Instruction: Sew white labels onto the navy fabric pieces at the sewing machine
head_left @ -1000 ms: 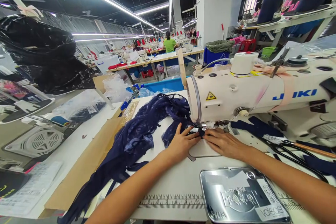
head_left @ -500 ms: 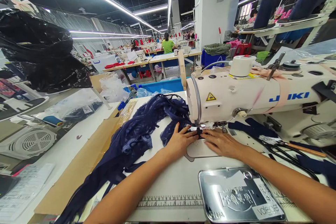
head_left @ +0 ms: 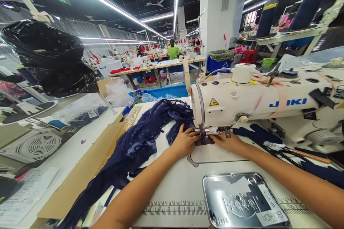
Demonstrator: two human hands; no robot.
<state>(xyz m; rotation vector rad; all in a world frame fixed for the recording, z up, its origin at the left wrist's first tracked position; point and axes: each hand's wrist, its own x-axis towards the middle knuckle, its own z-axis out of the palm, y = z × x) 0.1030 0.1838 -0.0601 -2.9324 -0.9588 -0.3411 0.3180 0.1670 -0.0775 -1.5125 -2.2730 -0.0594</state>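
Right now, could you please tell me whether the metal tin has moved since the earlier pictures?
No: against the printed ruler, the metal tin shows no clear shift, its left edge still just right of the 10.

The lace fabric point(head_left: 139, 132) is navy, the sewing machine point(head_left: 228, 103) cream, its lettering point(head_left: 292, 101) blue.

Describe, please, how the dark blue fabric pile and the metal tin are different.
The dark blue fabric pile is crumpled and matte; the metal tin is smooth and shiny.
The pile is long, with trailing strips; the tin is a compact, rounded rectangle.
The pile reaches the left hand; the tin touches neither hand.
Both rest at least partly on the white table.
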